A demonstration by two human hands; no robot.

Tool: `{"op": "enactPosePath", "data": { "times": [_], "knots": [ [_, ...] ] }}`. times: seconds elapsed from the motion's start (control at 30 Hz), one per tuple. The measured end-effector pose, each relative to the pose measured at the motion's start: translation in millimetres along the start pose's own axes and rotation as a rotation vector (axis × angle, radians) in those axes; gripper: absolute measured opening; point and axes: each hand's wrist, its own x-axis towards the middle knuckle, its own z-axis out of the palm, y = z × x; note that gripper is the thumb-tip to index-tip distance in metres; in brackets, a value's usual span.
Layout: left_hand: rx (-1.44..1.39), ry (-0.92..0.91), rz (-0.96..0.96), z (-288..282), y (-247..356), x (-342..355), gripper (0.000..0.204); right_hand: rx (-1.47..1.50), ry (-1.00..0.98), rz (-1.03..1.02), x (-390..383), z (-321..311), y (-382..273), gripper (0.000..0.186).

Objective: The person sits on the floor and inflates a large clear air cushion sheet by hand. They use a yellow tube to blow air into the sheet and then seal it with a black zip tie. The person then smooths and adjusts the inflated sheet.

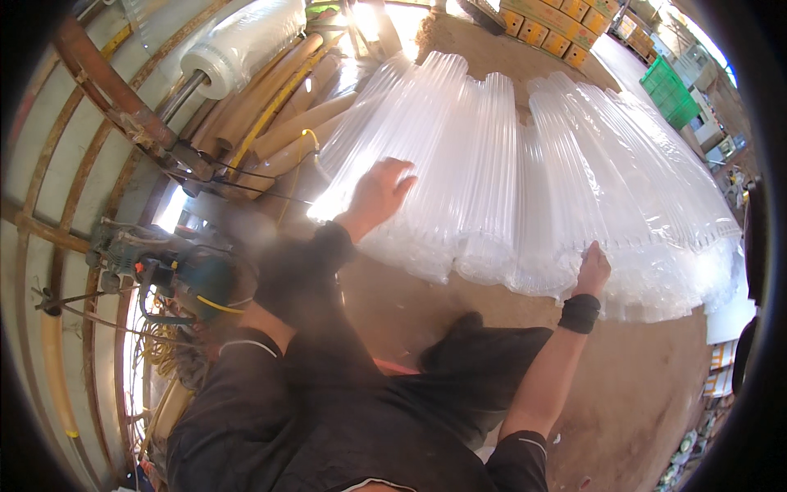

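Note:
Bundles of long clear plastic tubes (459, 164) lie fanned out in front of me, their near ends toward my body. My left hand (381, 193) is raised over the left bundle, fingers curved and apart from the thumb, with nothing visible in it. It is unclear whether it touches the plastic. My right hand (592, 269) is closed at the near edge of the right-hand bundle (631, 189), which looks wrapped in shiny film. Whatever its fingers pinch is too small to make out. Dark bands circle both wrists.
A roll of clear film (238, 53) sits on a metal bar at the upper left, above long cardboard tubes (287, 135). A green machine (188, 266) with cables stands left. Stacked cartons (549, 33) and a green crate (668, 92) are at the back. Brown floor (631, 394) lies below.

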Motion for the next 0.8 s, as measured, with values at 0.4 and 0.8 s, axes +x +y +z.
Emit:
{"op": "enactPosePath", "data": {
  "times": [0.4, 0.8],
  "knots": [
    [-2.304, -0.814, 0.147, -98.8, 293.5, -43.3, 0.025, -0.025, 0.002, 0.037, 2.3, 2.8, 2.3, 0.044],
    [-2.726, -0.938, 0.115, -78.5, 327.0, -74.9, 0.025, -0.034, -0.017, -0.003, 8.0, -1.3, 6.4, 0.044]
  ]
}}
